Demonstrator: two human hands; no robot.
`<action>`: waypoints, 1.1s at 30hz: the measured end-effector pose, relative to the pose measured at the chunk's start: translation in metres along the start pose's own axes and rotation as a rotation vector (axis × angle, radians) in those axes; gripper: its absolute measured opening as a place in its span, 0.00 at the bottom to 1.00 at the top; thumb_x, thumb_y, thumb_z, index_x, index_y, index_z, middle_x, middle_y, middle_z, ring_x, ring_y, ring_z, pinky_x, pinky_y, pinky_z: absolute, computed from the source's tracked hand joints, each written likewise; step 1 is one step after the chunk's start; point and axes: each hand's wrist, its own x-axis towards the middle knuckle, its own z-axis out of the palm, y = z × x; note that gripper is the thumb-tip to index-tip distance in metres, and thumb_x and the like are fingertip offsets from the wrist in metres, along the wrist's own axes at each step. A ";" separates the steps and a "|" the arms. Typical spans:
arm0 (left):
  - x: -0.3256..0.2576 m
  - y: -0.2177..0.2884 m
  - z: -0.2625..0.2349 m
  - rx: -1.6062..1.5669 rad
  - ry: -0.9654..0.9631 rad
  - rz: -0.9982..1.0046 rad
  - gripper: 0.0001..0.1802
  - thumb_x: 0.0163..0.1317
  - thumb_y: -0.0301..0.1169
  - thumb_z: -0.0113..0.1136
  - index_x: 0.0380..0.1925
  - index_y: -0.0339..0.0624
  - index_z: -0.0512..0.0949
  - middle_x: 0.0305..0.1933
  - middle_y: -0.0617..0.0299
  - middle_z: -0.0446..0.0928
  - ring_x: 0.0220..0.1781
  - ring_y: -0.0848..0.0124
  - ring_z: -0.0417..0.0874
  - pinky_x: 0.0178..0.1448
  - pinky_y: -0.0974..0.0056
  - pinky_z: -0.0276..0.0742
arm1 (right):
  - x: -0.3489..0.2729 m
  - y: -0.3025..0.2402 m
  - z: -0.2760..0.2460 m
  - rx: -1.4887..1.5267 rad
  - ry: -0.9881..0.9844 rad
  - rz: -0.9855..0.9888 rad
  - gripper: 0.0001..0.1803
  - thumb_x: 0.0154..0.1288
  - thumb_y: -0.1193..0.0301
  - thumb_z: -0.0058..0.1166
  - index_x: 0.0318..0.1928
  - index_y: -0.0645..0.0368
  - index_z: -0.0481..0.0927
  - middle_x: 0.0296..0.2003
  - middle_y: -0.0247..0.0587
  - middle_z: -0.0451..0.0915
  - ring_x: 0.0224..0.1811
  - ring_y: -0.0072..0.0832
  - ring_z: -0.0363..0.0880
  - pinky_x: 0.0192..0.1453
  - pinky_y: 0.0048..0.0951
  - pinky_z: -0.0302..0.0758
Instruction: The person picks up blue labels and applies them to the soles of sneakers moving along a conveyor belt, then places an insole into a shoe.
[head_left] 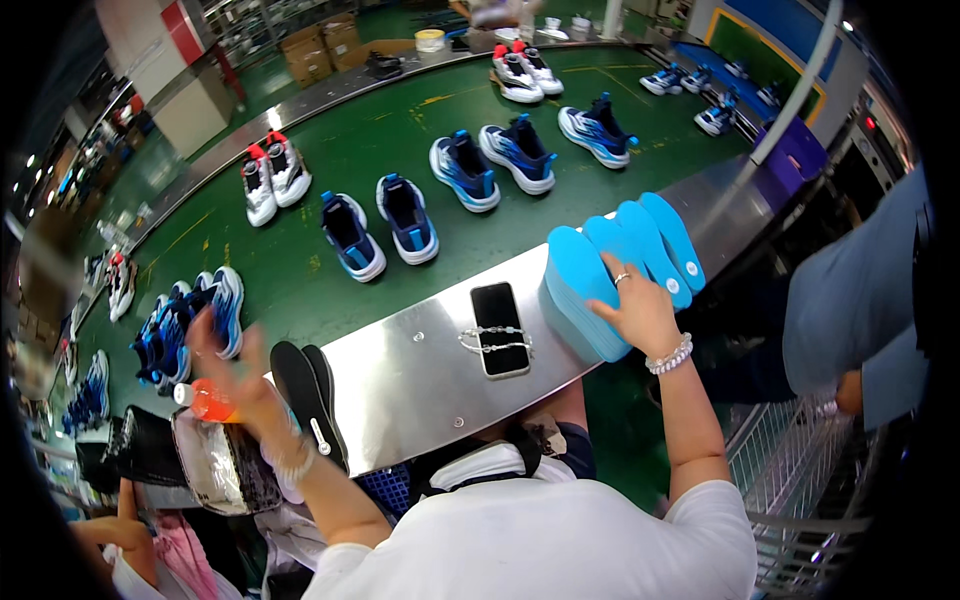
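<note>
My right hand [641, 311], a ring on one finger, lies over stacks of light blue insoles [576, 262] at the right end of the metal ledge. Its thumb and forefinger are apart and touch the insoles; the other fingers are partly hidden. Smeared by motion, my left hand [240, 375] is raised above the left end of the ledge with its fingers apart and nothing visible in them. Close to it are an orange drink bottle [210, 400], several blue-and-white sneakers [226, 312] and black insoles [305, 395].
A phone [500, 350] lies on the metal ledge [400, 400] with clear beaded strands across it. Beyond it, a green conveyor [300, 310] carries navy sneakers [406, 220] and white-and-red sneakers [275, 175]. Another person's sleeve [850, 300] and a wire cart [790, 450] are at right.
</note>
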 end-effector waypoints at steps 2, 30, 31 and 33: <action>0.006 0.026 0.078 0.112 -0.418 -0.050 0.29 0.47 0.28 0.60 0.52 0.39 0.65 0.53 0.53 0.66 0.56 0.62 0.65 0.60 0.63 0.58 | 0.003 0.001 0.006 -0.078 -0.156 -0.007 0.36 0.47 0.55 0.57 0.55 0.59 0.63 0.32 0.48 0.76 0.30 0.39 0.77 0.32 0.33 0.74; -0.037 -0.062 0.237 -0.281 -0.529 -0.391 0.17 0.52 0.38 0.56 0.36 0.36 0.75 0.30 0.48 0.77 0.32 0.60 0.79 0.36 0.64 0.71 | 0.128 -0.143 -0.006 -0.187 -0.099 -0.676 0.07 0.43 0.68 0.57 0.24 0.57 0.79 0.23 0.43 0.78 0.29 0.35 0.79 0.30 0.32 0.74; -0.033 -0.055 0.238 -0.189 -0.559 -0.392 0.16 0.53 0.39 0.55 0.33 0.35 0.75 0.27 0.46 0.75 0.29 0.58 0.78 0.33 0.63 0.70 | 0.134 -0.150 0.000 -0.258 -0.121 -0.677 0.06 0.44 0.68 0.56 0.24 0.57 0.80 0.24 0.43 0.78 0.29 0.34 0.79 0.30 0.31 0.75; -0.027 -0.049 0.237 -0.057 -0.591 -0.401 0.16 0.53 0.40 0.55 0.28 0.35 0.76 0.23 0.44 0.73 0.25 0.54 0.76 0.29 0.61 0.69 | 0.146 -0.165 0.016 -0.354 -0.160 -0.670 0.05 0.45 0.70 0.55 0.25 0.56 0.80 0.25 0.42 0.79 0.31 0.32 0.80 0.31 0.29 0.75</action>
